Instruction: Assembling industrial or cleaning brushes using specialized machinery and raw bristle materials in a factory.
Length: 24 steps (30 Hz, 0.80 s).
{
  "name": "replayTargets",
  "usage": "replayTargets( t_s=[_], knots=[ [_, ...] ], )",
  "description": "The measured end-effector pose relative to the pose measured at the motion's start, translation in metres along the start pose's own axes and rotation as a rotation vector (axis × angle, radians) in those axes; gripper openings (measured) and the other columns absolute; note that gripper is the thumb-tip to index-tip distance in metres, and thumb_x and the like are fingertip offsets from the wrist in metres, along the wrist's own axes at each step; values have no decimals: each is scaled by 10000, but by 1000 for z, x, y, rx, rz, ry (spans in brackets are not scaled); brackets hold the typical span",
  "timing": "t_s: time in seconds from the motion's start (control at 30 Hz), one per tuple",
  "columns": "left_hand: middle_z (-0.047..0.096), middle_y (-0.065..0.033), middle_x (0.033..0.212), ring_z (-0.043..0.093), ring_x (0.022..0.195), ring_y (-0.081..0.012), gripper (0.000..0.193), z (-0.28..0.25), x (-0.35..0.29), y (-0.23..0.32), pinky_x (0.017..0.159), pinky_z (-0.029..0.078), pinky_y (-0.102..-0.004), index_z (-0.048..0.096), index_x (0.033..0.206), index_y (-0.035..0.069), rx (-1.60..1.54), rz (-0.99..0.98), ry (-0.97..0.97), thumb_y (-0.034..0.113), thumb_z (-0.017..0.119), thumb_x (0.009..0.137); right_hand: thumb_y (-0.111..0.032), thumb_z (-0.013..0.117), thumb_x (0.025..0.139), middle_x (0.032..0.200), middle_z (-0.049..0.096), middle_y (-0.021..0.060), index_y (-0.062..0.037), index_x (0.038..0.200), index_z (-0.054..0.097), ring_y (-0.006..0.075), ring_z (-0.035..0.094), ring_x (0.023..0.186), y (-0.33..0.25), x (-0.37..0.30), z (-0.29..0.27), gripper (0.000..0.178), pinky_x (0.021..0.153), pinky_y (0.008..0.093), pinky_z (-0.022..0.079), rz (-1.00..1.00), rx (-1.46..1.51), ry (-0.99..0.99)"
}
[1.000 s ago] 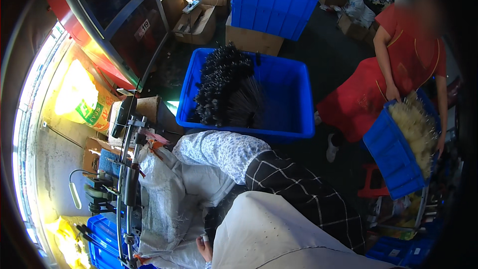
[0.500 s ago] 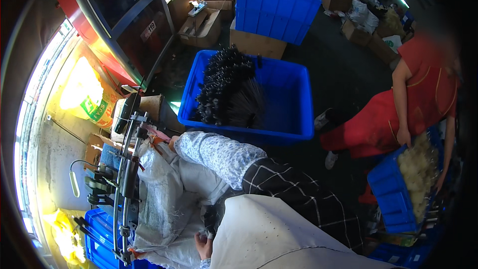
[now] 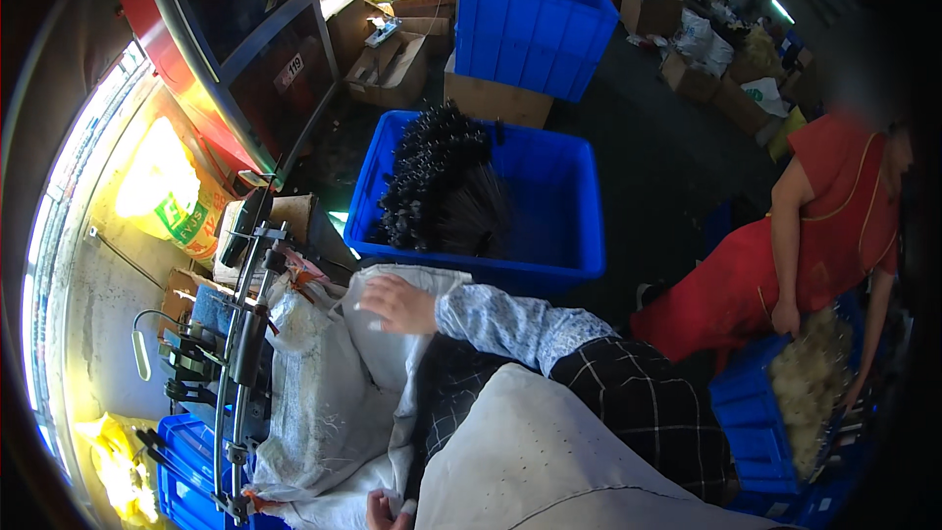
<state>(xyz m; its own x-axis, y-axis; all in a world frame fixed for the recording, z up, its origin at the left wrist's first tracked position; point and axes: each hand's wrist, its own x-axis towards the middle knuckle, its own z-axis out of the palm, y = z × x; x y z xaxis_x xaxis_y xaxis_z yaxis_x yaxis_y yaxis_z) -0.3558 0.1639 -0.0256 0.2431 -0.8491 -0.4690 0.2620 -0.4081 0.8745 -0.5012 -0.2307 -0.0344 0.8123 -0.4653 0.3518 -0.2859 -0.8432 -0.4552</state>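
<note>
My right hand point(image 3: 397, 304), in a blue-and-white patterned sleeve, lies over the upper part of a white woven sack cloth point(image 3: 324, 383). Its fingers are stretched out and slightly apart, touching the cloth. At the lower edge shows part of my left hand point(image 3: 389, 512), close to the cloth's lower right edge; a finger and thumb stand apart, and nothing shows between them. The rest of that hand is out of sight. The cloth drapes beside a metal rod frame point(image 3: 234, 373) on the left. A white apron point(image 3: 530, 442) covers my lap.
Ahead, a blue bin point(image 3: 554, 201) holds many thin black rods with knobbed ends point(image 3: 437, 182). Behind it, another blue bin point(image 3: 535, 29) sits on a cardboard box point(image 3: 496, 103). At right, a person in red point(image 3: 726, 275) holds a blue crate point(image 3: 751, 422) of pale bristly material.
My right hand has come back from the rod frame to the right, onto the white cloth. My left hand has moved slightly down. The person in red has shifted a little, and the view has tilted slightly.
</note>
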Motion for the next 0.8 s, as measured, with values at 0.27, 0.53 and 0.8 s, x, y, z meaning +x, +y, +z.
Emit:
replayTargets(
  t_s=[0.27,0.53,0.8],
  knots=[
    [349,-105,1268,341,1165,-196,628,-100,-61,-65,894,343,-295,232,1290,52,-225,-228,-382,-87,506,741,-140,615,695,983,505,122,-48,994,512,279,438,1033,-69,-16,5,330,923,394,308,-219,141,5],
    [358,-106,1241,350,1140,-200,609,-99,-46,-83,879,346,-299,244,1270,51,-157,-185,-379,-79,509,738,-199,558,743,654,564,127,-47,783,529,302,557,660,-69,-39,2,160,629,395,433,-121,277,-297],
    [366,-107,1213,358,1115,-204,589,-97,-28,-99,863,349,-303,255,1250,51,-98,-151,-398,-70,512,734,-198,544,733,651,561,100,-44,736,526,289,559,633,-72,-56,-10,154,568,376,442,-107,217,-497]
  ],
)
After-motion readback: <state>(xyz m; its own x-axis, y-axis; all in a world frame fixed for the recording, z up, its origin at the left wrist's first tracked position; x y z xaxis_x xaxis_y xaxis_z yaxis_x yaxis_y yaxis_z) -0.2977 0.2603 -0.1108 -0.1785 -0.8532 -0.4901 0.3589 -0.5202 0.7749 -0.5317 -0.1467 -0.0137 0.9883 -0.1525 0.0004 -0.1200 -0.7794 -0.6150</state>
